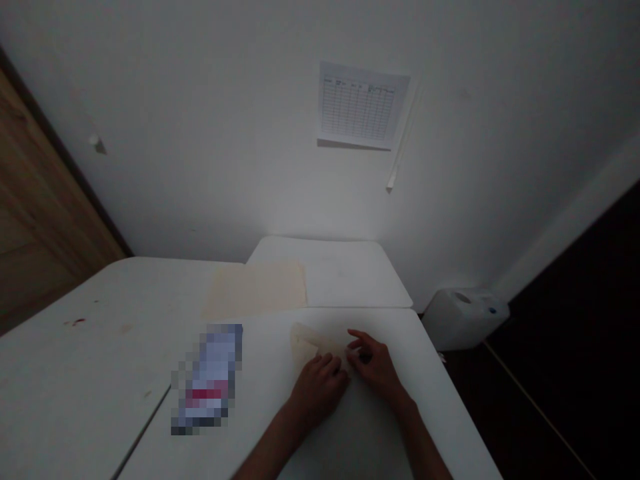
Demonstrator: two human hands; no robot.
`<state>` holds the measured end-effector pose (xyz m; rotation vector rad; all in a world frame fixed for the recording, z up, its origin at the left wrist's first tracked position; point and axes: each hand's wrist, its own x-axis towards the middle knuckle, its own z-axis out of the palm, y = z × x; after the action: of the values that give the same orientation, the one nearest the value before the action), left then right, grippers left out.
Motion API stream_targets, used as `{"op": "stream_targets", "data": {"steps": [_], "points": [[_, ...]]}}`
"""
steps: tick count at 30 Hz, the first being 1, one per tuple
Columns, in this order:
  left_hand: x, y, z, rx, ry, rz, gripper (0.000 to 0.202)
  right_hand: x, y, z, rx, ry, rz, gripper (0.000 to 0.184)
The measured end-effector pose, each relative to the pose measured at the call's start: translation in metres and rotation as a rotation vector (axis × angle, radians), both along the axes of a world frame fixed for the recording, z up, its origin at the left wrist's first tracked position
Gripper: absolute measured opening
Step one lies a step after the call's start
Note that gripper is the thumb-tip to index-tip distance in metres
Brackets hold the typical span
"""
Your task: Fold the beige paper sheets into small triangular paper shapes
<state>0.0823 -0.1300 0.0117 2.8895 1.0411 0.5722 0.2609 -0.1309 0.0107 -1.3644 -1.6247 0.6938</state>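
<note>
cream paper sheet (310, 341) was seen on the white table (265, 353). fingers of the left hand (317, 390) were curled onto it, those of the right hand (375, 367) half open at its edge; grip could not be told. white plastic jerrycan (465, 320) stood on the floor, contents not visible.

Head-worn view, facing forward, tilted down

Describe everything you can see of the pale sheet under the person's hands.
The sheet is pale cream, thin and paper-like, though dim light leaves its material uncertain. It lies flat on the white table, and a fold seems to cross its upper left part. The left hand rests on its lower right part, and the right hand's fingers touch its right end, hiding the rest.
</note>
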Motion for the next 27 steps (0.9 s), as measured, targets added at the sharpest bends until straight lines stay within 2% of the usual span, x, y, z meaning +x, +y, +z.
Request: {"op": "stream_targets", "data": {"steps": [4, 8, 11, 14, 18, 27], "points": [[-0.001, 0.006, 0.003, -0.178, -0.146, 0.086, 0.015, 0.002, 0.0, 0.002, 0.114, -0.005, -0.062, 0.037], [-0.002, 0.009, 0.004, -0.228, -0.199, 0.134, 0.015, 0.003, -0.007, 0.007, 0.293, -0.128, -0.163, 0.023], [-0.001, 0.009, 0.004, -0.263, -0.234, 0.151, 0.014, 0.003, -0.021, 0.008, 0.369, -0.214, -0.177, 0.021], [0.0, 0.009, 0.004, -0.296, -0.263, 0.168, 0.014, 0.001, -0.038, 0.004, 0.35, -0.313, -0.132, 0.019], [0.005, 0.009, 0.004, -0.329, -0.291, 0.215, 0.017, -0.001, -0.054, -0.002, 0.252, -0.516, -0.049, 0.022], [0.008, 0.008, 0.008, -0.368, -0.324, 0.252, 0.016, -0.006, -0.055, -0.002, 0.141, -0.736, -0.019, 0.038]]}}
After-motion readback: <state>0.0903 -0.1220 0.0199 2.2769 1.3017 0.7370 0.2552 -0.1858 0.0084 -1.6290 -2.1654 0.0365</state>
